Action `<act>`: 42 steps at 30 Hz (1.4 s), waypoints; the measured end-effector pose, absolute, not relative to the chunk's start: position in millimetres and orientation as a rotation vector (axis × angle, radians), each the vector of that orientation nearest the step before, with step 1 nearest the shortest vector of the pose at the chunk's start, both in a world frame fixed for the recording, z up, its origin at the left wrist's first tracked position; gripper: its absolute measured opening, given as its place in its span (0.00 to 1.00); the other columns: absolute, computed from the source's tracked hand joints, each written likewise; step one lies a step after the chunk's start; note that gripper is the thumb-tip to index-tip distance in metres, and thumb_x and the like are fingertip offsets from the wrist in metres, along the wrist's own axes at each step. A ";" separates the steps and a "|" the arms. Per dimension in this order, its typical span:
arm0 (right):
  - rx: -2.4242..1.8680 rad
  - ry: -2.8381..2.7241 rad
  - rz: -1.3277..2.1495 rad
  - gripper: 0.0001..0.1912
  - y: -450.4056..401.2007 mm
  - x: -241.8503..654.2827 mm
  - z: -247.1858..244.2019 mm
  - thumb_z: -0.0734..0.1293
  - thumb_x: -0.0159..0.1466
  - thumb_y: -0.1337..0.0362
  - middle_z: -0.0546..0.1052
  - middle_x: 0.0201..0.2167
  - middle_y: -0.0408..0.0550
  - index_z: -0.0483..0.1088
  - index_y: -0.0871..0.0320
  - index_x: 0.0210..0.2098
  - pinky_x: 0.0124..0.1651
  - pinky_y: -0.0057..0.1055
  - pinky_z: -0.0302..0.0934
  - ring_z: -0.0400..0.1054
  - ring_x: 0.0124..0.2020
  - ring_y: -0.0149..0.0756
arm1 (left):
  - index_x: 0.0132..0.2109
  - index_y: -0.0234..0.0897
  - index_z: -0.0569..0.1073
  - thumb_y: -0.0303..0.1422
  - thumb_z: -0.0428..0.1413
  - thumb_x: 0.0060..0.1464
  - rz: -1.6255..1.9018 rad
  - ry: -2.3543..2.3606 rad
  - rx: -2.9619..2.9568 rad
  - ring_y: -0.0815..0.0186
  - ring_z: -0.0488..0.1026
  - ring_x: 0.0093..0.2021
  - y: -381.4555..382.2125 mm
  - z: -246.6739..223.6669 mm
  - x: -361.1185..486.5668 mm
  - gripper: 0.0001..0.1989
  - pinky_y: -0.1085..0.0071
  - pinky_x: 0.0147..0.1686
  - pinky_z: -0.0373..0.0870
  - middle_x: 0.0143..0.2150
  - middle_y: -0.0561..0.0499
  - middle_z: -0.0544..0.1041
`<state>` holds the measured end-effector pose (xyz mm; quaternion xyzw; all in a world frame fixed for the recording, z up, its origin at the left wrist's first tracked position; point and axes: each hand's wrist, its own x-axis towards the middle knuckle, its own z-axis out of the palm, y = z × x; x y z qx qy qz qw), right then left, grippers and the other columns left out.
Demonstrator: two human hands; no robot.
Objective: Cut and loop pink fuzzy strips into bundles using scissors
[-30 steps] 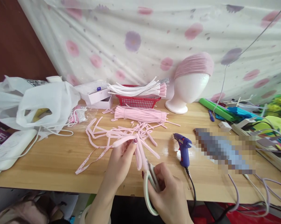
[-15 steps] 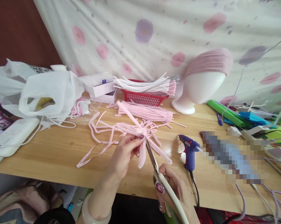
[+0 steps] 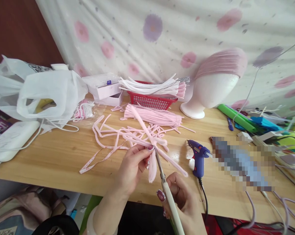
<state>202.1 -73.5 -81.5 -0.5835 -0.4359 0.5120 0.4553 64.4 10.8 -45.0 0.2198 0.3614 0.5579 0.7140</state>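
My left hand [image 3: 131, 166] is closed, its thumb and fingers pinching a looped piece of fuzzy pink pipe cleaners [image 3: 152, 164] by its middle. One straight stem points up and away, and loops hang toward me. My right hand [image 3: 185, 199] is wrapped round the pale handles of a pair of scissors [image 3: 170, 200]. The blades look nearly together, and their tips reach the pink piece just beside my left fingertips. Whether a stem lies between the blades is hidden. Loose pink pipe cleaners [image 3: 98, 132] and a measuring tape [image 3: 92, 165] lie behind and left of my left hand.
A pink pipe cleaner bundle [image 3: 152, 117] lies before a red basket [image 3: 152, 101] of white and pink stems. A white foam head [image 3: 214, 91] stands at the back right. Right of my hands is a blue glue gun [image 3: 198, 158] with its cord. Plastic bags [image 3: 49, 94] sit left.
The scissors' handles have come closer together and the blades look more closed. The pink piece has shifted slightly right and turned a little in my left hand.
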 end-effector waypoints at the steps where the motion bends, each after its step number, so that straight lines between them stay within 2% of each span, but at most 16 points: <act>1: -1.445 -1.071 1.269 0.25 -74.1 202.1 -80.7 0.79 0.53 0.47 0.61 0.17 0.32 0.62 0.53 0.28 0.20 0.24 0.47 0.52 0.16 0.26 | 0.25 0.33 0.78 0.34 0.70 0.38 1.247 0.792 0.482 0.74 0.61 0.23 10.1 -45.6 64.5 0.10 0.76 0.23 0.58 0.22 0.55 0.69; 7: -1.441 -1.064 1.370 0.26 -77.8 206.3 -68.9 0.81 0.51 0.48 0.62 0.15 0.33 0.64 0.53 0.27 0.18 0.23 0.50 0.53 0.15 0.26 | 0.25 0.34 0.78 0.34 0.71 0.39 1.299 0.752 0.520 0.74 0.61 0.22 11.1 -46.3 62.4 0.10 0.76 0.23 0.58 0.21 0.56 0.68; 12: -1.418 -1.015 1.429 0.25 -77.9 206.1 -59.5 0.82 0.50 0.50 0.67 0.13 0.34 0.65 0.55 0.26 0.18 0.22 0.47 0.55 0.13 0.24 | 0.24 0.35 0.80 0.37 0.71 0.45 1.324 0.718 0.640 0.72 0.62 0.25 10.4 -51.7 59.7 0.12 0.75 0.26 0.60 0.21 0.55 0.70; 20: -1.403 -0.935 1.476 0.28 -78.1 202.6 -62.3 0.83 0.49 0.48 0.68 0.10 0.35 0.63 0.55 0.26 0.16 0.20 0.47 0.55 0.10 0.23 | 0.26 0.37 0.81 0.38 0.69 0.50 1.336 0.679 0.735 0.71 0.63 0.26 15.7 -61.3 57.8 0.11 0.73 0.30 0.62 0.22 0.55 0.70; 28: -1.496 -1.017 1.351 0.26 -82.6 205.1 -66.9 0.82 0.51 0.48 0.65 0.11 0.34 0.64 0.54 0.25 0.16 0.23 0.44 0.54 0.11 0.25 | 0.27 0.35 0.82 0.35 0.73 0.40 1.252 0.729 0.617 0.72 0.64 0.24 15.7 -56.7 52.2 0.10 0.74 0.25 0.59 0.23 0.52 0.74; 32: -1.505 -1.059 1.361 0.27 -85.6 213.7 -66.5 0.81 0.51 0.45 0.64 0.11 0.34 0.63 0.54 0.25 0.17 0.24 0.40 0.52 0.12 0.24 | 0.25 0.33 0.79 0.32 0.71 0.36 1.158 0.694 0.541 0.74 0.60 0.18 19.8 -49.1 46.0 0.09 0.74 0.21 0.58 0.19 0.54 0.70; 35: -1.546 -1.148 1.207 0.26 -82.2 225.0 -67.6 0.76 0.56 0.42 0.62 0.13 0.33 0.63 0.54 0.26 0.19 0.25 0.43 0.51 0.14 0.25 | 0.25 0.33 0.78 0.30 0.69 0.36 1.188 0.679 0.493 0.75 0.59 0.18 23.9 -45.6 41.4 0.09 0.75 0.20 0.59 0.19 0.56 0.68; 37: -1.620 -1.294 1.010 0.23 -76.1 233.8 -72.6 0.74 0.60 0.44 0.63 0.15 0.35 0.63 0.53 0.26 0.21 0.27 0.47 0.55 0.16 0.28 | 0.25 0.33 0.78 0.30 0.70 0.35 1.243 0.688 0.473 0.76 0.61 0.20 25.0 -45.7 40.7 0.09 0.77 0.20 0.59 0.20 0.57 0.69; 40: -1.813 -1.594 0.626 0.15 -63.8 244.8 -86.2 0.71 0.63 0.51 0.70 0.19 0.40 0.66 0.52 0.29 0.25 0.30 0.53 0.64 0.20 0.36 | 0.27 0.33 0.79 0.31 0.71 0.36 1.299 0.705 0.461 0.75 0.62 0.22 22.6 -48.6 44.1 0.10 0.77 0.21 0.60 0.22 0.56 0.70; 42: -1.880 -1.768 0.402 0.08 -57.0 249.0 -93.5 0.67 0.65 0.55 0.76 0.24 0.45 0.70 0.52 0.34 0.29 0.34 0.60 0.71 0.25 0.43 | 0.28 0.33 0.78 0.31 0.72 0.37 1.307 0.711 0.460 0.74 0.62 0.23 19.2 -50.9 47.6 0.11 0.78 0.22 0.60 0.23 0.56 0.70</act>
